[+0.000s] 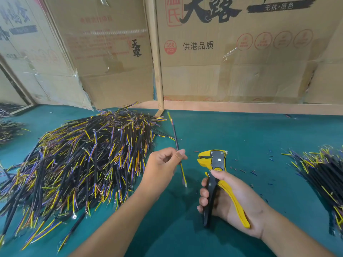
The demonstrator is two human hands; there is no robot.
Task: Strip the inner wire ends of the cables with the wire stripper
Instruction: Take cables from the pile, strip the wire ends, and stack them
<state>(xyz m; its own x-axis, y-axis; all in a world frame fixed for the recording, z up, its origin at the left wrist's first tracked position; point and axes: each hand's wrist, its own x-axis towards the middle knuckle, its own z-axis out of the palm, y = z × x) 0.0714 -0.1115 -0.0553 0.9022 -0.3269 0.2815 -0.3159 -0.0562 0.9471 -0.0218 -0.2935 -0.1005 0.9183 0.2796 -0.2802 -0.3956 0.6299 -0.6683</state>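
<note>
A single black cable (176,140) is being pinched between thumb and fingers of the left hand (163,164), held above the green table (241,134) with its yellow inner wire pointing down toward the viewer. The yellow and black wire stripper (215,164) is being gripped by its handles in the right hand (230,199), just right of the cable and not touching it. A large pile of cables (83,164) is lying to the left, and a smaller pile (323,171) at the right edge.

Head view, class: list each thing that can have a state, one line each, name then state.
cable: pinched in the left hand, lifted, wire ends clear of the stripper
wire stripper: held in the right hand, nothing in its mouth
big cable pile: lying loose on the table
</note>
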